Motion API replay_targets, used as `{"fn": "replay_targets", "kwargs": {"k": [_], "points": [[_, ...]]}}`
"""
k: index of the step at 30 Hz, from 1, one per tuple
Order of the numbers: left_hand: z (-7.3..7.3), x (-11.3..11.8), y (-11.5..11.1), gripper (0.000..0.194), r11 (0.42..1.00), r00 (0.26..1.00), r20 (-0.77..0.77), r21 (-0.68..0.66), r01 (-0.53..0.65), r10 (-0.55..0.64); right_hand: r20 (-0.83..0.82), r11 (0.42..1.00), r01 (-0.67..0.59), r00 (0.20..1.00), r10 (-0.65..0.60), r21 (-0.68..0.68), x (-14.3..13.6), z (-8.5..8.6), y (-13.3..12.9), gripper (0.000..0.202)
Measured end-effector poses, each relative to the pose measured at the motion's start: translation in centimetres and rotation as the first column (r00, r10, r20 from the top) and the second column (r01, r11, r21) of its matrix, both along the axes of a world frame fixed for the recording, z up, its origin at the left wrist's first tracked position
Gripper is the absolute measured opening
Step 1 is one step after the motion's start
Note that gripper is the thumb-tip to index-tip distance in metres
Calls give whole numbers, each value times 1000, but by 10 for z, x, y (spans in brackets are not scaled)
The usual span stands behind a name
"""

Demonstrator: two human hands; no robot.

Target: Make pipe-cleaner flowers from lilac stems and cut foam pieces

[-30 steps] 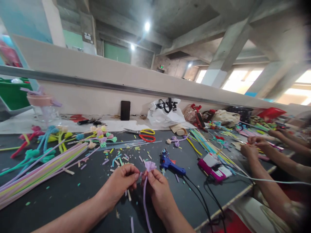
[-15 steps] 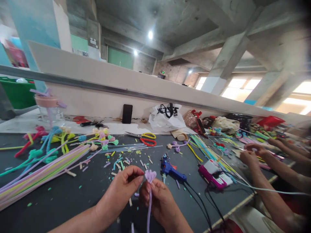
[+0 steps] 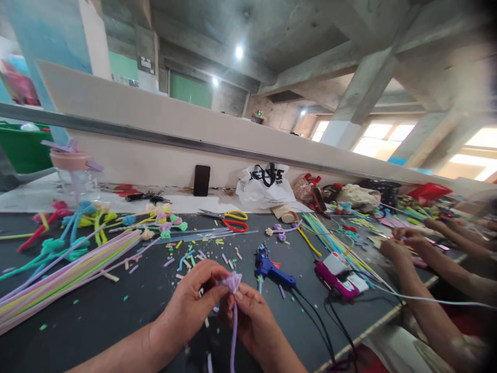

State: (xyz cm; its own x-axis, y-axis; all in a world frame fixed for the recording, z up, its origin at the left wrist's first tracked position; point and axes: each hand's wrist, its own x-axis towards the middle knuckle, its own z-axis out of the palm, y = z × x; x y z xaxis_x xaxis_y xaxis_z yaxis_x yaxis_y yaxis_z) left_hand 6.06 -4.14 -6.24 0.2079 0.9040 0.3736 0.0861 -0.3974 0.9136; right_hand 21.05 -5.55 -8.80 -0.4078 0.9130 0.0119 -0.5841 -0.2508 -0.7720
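Observation:
A lilac pipe-cleaner flower point(image 3: 233, 281) stands up between my two hands, its long stem point(image 3: 233, 336) hanging down toward me. My right hand point(image 3: 250, 311) pinches the flower just under its head. The thumb and forefinger of my left hand point(image 3: 200, 295) are closed on the left side of the petals. A blue hot glue gun point(image 3: 275, 270) lies on the dark table right of my hands. Short cut bits of pipe cleaner point(image 3: 186, 263) are scattered beyond my left hand.
Bundled pipe cleaners point(image 3: 85, 269) lie at left, near finished colourful flowers point(image 3: 163, 217). Scissors point(image 3: 233, 221), a phone point(image 3: 202, 180) and a white bag point(image 3: 264, 186) are at the back. A magenta power strip point(image 3: 336, 280) with cords sits at right, near a co-worker's hands point(image 3: 399, 243).
My left hand has moved right and now touches the flower's petals. The flower head has tipped slightly left, still pinched in my right hand. The view has shifted a little.

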Motion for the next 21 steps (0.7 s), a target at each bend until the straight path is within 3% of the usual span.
{"fn": "replay_targets", "kwargs": {"k": [4, 6, 9, 12, 14, 16, 18, 20, 21], "points": [[-4, 5, 3, 18, 972, 997, 55, -225, 66, -55, 38, 989, 144, 989, -145, 28, 2, -6, 2, 19], [-1, 8, 1, 20, 965, 993, 5, -232, 118, -121, 56, 987, 156, 986, -158, 27, 2, -8, 3, 20], [4, 13, -7, 24, 968, 993, 2, -223, 119, -122, 98, 988, 139, 985, -145, 63, -2, -10, 3, 25], [5, 16, -14, 20, 926, 977, 179, -335, 175, -120, 191, 985, 125, 971, -146, 119, -6, -10, 3, 31], [5, 15, -15, 19, 846, 922, 364, -445, 293, -128, 297, 980, 128, 940, -169, 155, -6, -4, 3, 34], [5, 13, -13, 20, 759, 838, 534, -497, 421, -114, 442, 963, 124, 869, -222, 240, -2, 10, 2, 38], [7, 10, -10, 19, 710, 762, 643, -499, 496, -80, 595, 914, 91, 732, -331, 396, 7, 27, -3, 42], [8, 6, -6, 15, 686, 709, 704, -492, 535, -48, 656, 798, 22, 556, -510, 602, 19, 40, -16, 41], [8, 4, -5, 13, 669, 691, 721, -490, 559, -48, 649, 731, -53, 507, -567, 680, 27, 42, -26, 39]]}}
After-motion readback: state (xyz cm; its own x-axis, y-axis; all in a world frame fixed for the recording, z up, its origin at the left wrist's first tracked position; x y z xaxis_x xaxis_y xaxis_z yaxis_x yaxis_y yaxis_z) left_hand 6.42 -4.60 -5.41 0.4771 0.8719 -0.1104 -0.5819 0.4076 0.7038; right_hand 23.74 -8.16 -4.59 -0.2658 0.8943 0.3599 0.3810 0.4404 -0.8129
